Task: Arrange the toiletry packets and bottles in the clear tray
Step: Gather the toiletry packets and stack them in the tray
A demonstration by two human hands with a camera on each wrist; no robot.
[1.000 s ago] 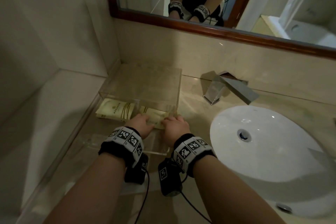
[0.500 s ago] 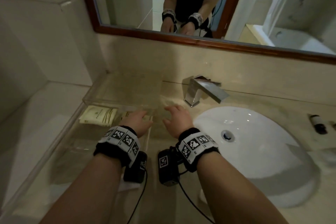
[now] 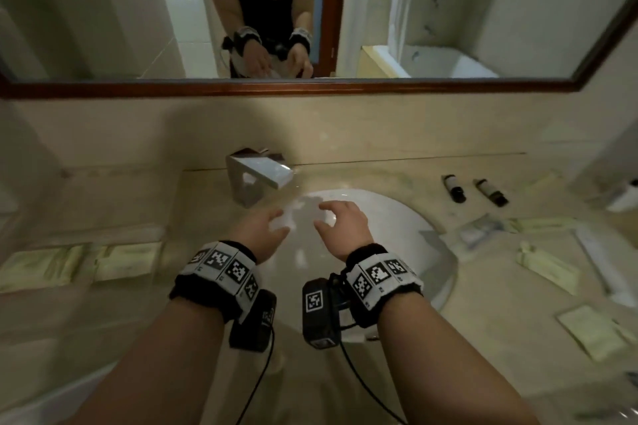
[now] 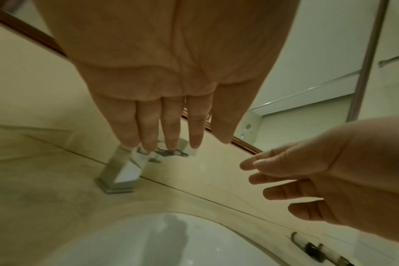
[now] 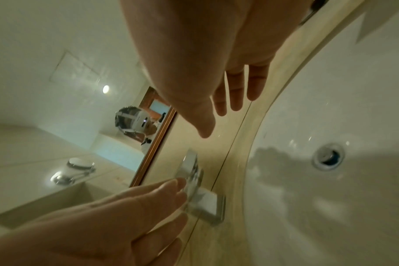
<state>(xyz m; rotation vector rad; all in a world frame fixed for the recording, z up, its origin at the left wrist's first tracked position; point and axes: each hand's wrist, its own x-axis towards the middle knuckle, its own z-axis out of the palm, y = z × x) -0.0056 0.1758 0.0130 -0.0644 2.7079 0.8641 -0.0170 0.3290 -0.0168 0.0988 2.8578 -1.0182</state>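
Observation:
Both hands hover empty above the white sink basin. My left hand has straight fingers, and my right hand has relaxed spread fingers. The clear tray lies at the far left, blurred, with two pale packets in it. On the counter to the right lie two small dark bottles, a clear wrapped packet and pale packets.
A chrome tap stands behind the basin, just beyond my fingertips. A wood-framed mirror runs along the back wall. A white bottle sits at the far right edge. The beige counter surrounds the basin.
Both hands left the packet in the tray and moved right, now over the basin. The view has swung right, bringing the bottles and loose packets into sight.

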